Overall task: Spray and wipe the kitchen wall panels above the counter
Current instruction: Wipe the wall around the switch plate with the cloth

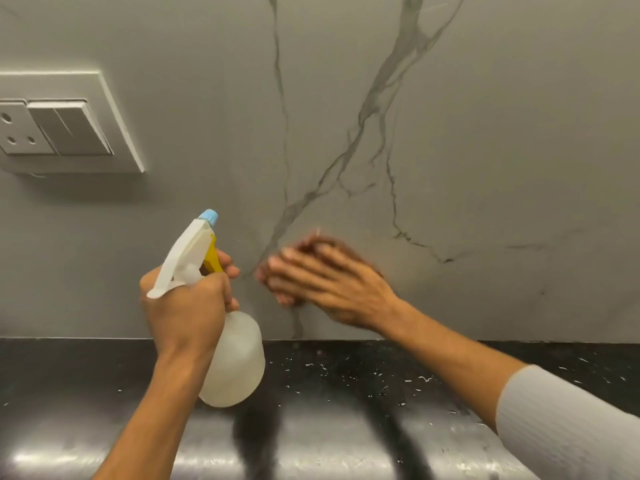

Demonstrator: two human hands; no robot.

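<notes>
Marbled wall panel (450, 133): left hand (183, 306) grips spray bottle (235, 362); right hand (329, 282) flat, blurred.

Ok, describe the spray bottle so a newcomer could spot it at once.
Find the grey veined wall panel above the black counter. Left of centre, the left hand holds the spray bottle: frosted round body, white head, yellow trigger, blue nozzle.

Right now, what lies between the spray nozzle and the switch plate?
Only bare grey wall panel between the blue nozzle and the switch plate, in the head view.
</notes>
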